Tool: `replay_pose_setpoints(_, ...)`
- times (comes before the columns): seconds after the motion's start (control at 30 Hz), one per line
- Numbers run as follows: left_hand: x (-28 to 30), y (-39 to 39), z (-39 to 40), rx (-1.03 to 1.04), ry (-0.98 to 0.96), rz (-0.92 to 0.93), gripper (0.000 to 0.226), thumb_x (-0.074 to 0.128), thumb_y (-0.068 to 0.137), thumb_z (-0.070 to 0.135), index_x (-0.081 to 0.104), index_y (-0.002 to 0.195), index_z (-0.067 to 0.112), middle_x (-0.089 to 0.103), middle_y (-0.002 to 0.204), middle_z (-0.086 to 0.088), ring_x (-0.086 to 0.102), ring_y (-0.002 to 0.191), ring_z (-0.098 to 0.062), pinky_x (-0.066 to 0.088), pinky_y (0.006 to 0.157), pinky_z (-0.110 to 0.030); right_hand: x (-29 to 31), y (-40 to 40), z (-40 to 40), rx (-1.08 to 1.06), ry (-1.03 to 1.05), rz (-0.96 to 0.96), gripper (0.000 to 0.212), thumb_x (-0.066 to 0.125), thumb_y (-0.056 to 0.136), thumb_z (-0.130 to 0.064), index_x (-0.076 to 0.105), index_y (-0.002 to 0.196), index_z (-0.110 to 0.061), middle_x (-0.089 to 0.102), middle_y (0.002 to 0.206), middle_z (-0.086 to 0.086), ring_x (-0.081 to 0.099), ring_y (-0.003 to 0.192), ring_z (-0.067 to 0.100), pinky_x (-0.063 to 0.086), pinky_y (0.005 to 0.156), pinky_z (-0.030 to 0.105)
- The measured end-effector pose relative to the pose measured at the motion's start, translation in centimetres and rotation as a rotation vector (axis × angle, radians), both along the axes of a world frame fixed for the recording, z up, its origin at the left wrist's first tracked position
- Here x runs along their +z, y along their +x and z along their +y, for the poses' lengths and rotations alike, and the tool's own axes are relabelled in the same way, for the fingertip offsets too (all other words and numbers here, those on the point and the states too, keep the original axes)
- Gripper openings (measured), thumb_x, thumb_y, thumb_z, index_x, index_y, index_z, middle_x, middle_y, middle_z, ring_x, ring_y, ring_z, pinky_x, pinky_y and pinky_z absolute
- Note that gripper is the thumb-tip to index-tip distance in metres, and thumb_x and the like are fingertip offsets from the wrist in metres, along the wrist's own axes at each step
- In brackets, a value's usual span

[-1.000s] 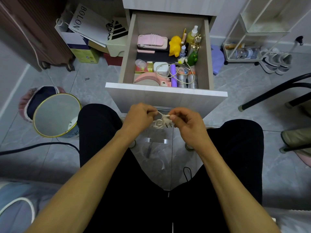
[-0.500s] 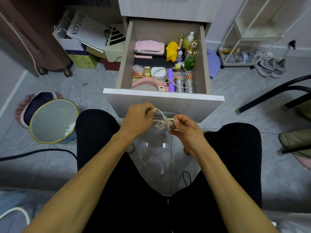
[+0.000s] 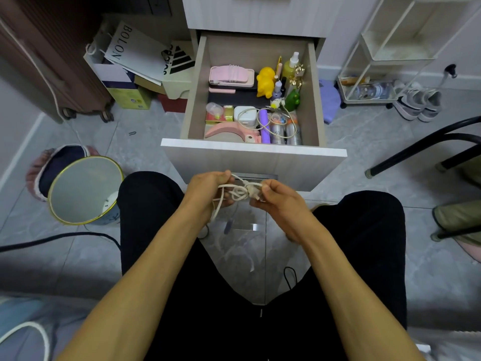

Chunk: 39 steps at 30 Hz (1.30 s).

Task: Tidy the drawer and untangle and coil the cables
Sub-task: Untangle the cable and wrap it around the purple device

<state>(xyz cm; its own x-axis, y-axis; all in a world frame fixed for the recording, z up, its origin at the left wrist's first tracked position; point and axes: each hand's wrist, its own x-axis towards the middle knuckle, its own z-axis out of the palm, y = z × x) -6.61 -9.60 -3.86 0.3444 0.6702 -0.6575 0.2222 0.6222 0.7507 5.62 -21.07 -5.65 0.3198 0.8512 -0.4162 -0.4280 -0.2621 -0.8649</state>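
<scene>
Item: white cable (image 3: 235, 192) — knotted into a loose tangle, held in the air between both hands, just in front of the drawer front (image 3: 253, 162) and above the gap between the person's knees. One strand hangs down from the tangle past the left wrist.

Left hand (image 3: 205, 190): fingers curled round several loops of the cable, thumb on top.

Right hand (image 3: 279, 198): thumb and fingertips pinching the knot end of the cable, at its small pale plug; remaining fingers folded under.

Drawer (image 3: 194, 100), pulled open, contents by position:
- back left: pink case (image 3: 231, 75) with a thin cord wound round it, a flat black item beneath it
- back right corner: yellow toy figure (image 3: 265, 80), spray bottle (image 3: 291, 65), small bottles, green figure (image 3: 292, 100)
- front left: pink curved holder (image 3: 226, 130), small clear and gold pots behind it
- front centre: white charger block (image 3: 244, 115) with its lead looping rightward
- front right: purple tube (image 3: 264, 125) and two silver cans (image 3: 285, 130) — a second thin cable (image 3: 290, 121) lies looped over them

Surroundings on the floor: round bin (image 3: 86, 190) with a gold rim at left, stacked boxes and paper bags (image 3: 135, 61) behind it, a white wire trolley (image 3: 385, 61) and grey trainers (image 3: 419, 102) at right, a black chair leg (image 3: 421, 148) at the right edge
</scene>
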Motion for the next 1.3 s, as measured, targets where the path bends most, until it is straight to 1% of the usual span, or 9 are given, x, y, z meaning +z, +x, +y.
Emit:
replay_pose_setpoints(0.13,-0.1,0.1,-0.5,-0.007,-0.065,-0.009,0.027,0.059,0.095,0.016,0.068,0.071,0.006,0.059,0.049,-0.001,0.045,0.040,-0.008,0.043,0.043,-0.021,0.8,0.0,-0.6,0.047,0.043,0.176,0.015,0.049,0.095,-0.011,0.053,0.082,-0.006,0.057,0.081,0.008,0.058,0.078,0.018,0.056,0.077,0.033)
replay_pose_setpoints(0.3,-0.3,0.4,-0.7,-0.054,0.035,0.079,0.025,0.061,0.094,0.018,0.070,0.073,0.007,0.061,0.050,0.000,0.047,0.039,-0.008,0.044,0.043,-0.021,0.3,0.4,-1.4,0.190,0.005,-0.229,0.019,0.071,0.085,-0.017,0.053,0.080,-0.014,0.057,0.077,0.000,0.054,0.079,0.014,0.047,0.081,0.033)
replay_pose_setpoints(0.5,0.4,-0.8,-0.4,-0.242,0.245,0.086,0.030,0.060,0.095,0.020,0.064,0.069,0.006,0.050,0.053,-0.005,0.046,0.046,-0.016,0.044,0.045,-0.023,1.0,0.5,-1.1,0.043,0.070,-0.298,0.025,0.073,0.077,0.000,0.052,0.073,-0.013,0.052,0.073,0.004,0.052,0.072,0.011,0.044,0.070,0.023)
replay_pose_setpoints(0.6,0.3,-1.0,-0.6,-0.337,0.484,0.131,0.025,0.060,0.094,0.021,0.069,0.076,0.006,0.066,0.074,-0.012,0.060,0.069,-0.013,0.051,0.067,-0.029,1.5,0.8,-0.9,0.037,0.069,-0.198,0.018,0.070,0.074,-0.008,0.053,0.068,-0.015,0.052,0.065,-0.001,0.049,0.064,0.012,0.043,0.065,0.022)
replay_pose_setpoints(0.7,0.6,-1.1,-1.1,-0.325,0.429,-0.044,0.022,0.056,0.097,0.019,0.064,0.085,0.002,0.073,0.094,-0.012,0.069,0.093,-0.024,0.054,0.088,-0.036,1.9,1.3,-0.6,0.076,-0.009,-0.183,0.016,0.068,0.071,-0.013,0.061,0.062,-0.024,0.056,0.064,-0.001,0.049,0.062,0.015,0.043,0.065,0.028)
replay_pose_setpoints(0.83,0.8,-0.7,-2.0,-0.291,0.375,-0.078,0.023,0.048,0.102,0.025,0.054,0.086,0.009,0.072,0.071,-0.003,0.069,0.066,-0.017,0.060,0.065,-0.037,2.7,2.0,-1.0,0.208,-0.069,-0.401,0.016,0.071,0.078,-0.007,0.064,0.072,-0.020,0.058,0.073,0.005,0.051,0.069,0.018,0.044,0.070,0.034)
replay_pose_setpoints(0.97,0.8,-0.2,-1.9,-0.342,0.520,0.049,0.023,0.048,0.102,0.029,0.055,0.091,0.010,0.062,0.058,-0.004,0.055,0.045,-0.011,0.045,0.043,-0.025,3.5,2.1,-1.3,0.262,0.041,-0.389,0.020,0.074,0.078,0.002,0.062,0.074,-0.014,0.061,0.074,0.007,0.055,0.072,0.020,0.046,0.071,0.027)
replay_pose_setpoints(1.13,0.8,0.5,-1.2,-0.337,0.568,0.200,0.028,0.047,0.102,0.034,0.057,0.090,0.011,0.056,0.058,-0.004,0.047,0.038,-0.004,0.037,0.039,-0.019,2.7,1.6,-1.2,0.136,0.154,-0.552,0.020,0.080,0.072,0.000,0.065,0.072,-0.013,0.059,0.072,0.004,0.050,0.066,0.016,0.044,0.064,0.024)
replay_pose_setpoints(1.3,0.3,0.6,-1.3,-0.178,0.377,0.189,0.030,0.047,0.102,0.030,0.057,0.084,0.008,0.058,0.052,-0.002,0.050,0.037,-0.008,0.040,0.036,-0.022,1.5,0.1,-1.0,-0.152,0.183,-0.837,0.015,0.083,0.071,-0.006,0.070,0.073,-0.014,0.060,0.073,-0.001,0.055,0.066,0.007,0.043,0.064,0.016)
